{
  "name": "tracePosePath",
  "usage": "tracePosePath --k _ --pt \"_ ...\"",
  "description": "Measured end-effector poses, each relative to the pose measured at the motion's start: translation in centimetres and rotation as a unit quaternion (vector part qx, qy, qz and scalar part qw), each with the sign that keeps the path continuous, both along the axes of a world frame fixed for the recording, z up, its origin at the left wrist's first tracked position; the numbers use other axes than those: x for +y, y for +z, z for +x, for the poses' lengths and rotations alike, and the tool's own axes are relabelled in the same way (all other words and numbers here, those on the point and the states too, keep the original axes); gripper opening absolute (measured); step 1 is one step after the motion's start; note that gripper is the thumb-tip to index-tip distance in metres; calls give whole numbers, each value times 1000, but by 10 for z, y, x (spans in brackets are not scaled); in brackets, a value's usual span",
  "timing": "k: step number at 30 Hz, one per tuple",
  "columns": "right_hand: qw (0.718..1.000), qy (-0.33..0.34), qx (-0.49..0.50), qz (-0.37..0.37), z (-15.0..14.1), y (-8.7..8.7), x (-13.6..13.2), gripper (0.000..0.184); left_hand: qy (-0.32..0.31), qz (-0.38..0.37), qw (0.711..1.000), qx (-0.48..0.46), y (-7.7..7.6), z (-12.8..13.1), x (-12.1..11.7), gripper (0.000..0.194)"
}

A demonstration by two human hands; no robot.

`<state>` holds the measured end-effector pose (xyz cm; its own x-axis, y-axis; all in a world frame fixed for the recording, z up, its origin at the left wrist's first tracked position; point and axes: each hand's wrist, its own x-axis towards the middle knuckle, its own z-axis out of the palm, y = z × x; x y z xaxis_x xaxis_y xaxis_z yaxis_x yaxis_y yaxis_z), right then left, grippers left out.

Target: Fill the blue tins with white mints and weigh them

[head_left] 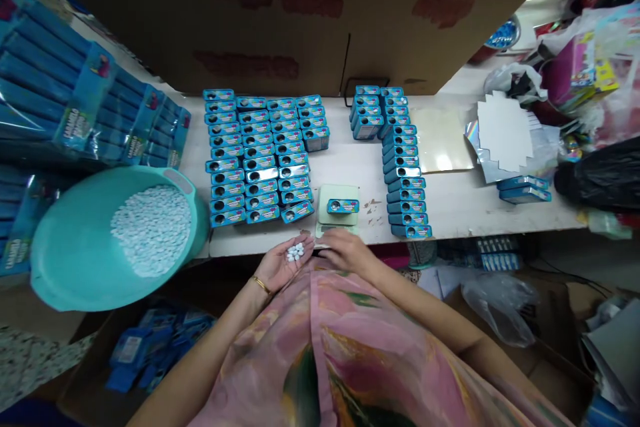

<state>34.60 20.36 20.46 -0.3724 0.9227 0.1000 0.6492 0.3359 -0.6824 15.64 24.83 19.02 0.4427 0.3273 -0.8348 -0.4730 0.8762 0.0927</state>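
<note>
My left hand (286,260), palm up with a bracelet at its wrist, holds several small white candies (295,252) in its hollow. Just to the right, my right hand (347,252) is at the front edge of a pale green scale (338,220), fingers loosely bent and apart, with nothing visible in them. A small blue box (343,206) with a round dark hole in its top stands on the scale. Left of the scale are rows of similar blue boxes (261,172); a further column of blue boxes (406,193) stands to its right.
A large turquoise tub (65,247) of white candies stands on the left, before wrapped blue packs (40,73). A cardboard carton (300,20) closes off the table's back. Cream sheets (443,140), a white cut-out card (505,133) and plastic bags crowd the right.
</note>
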Motion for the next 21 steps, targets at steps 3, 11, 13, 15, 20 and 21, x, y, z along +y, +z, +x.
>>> tracePosePath --k 3,11,13,15,20,21 --pt "986 109 -119 -45 -38 -2 9 21 -19 -30 999 -23 3 4 -7 21" --pt "969 165 -157 -93 -53 -8 15 17 -13 -71 997 17 13 -2 -15 19" --pt "969 156 -159 -103 -54 -9 14 19 -14 -68 997 25 13 -2 -15 19" --pt "968 155 -164 -106 -55 -10 14 19 -19 -68 997 28 12 -1 -15 19" --pt "965 180 -171 -83 -53 -10 14 15 -26 -64 997 28 10 1 -15 18" --pt "964 187 -171 -80 -52 -9 14 14 -28 -63 997 27 10 1 -15 19"
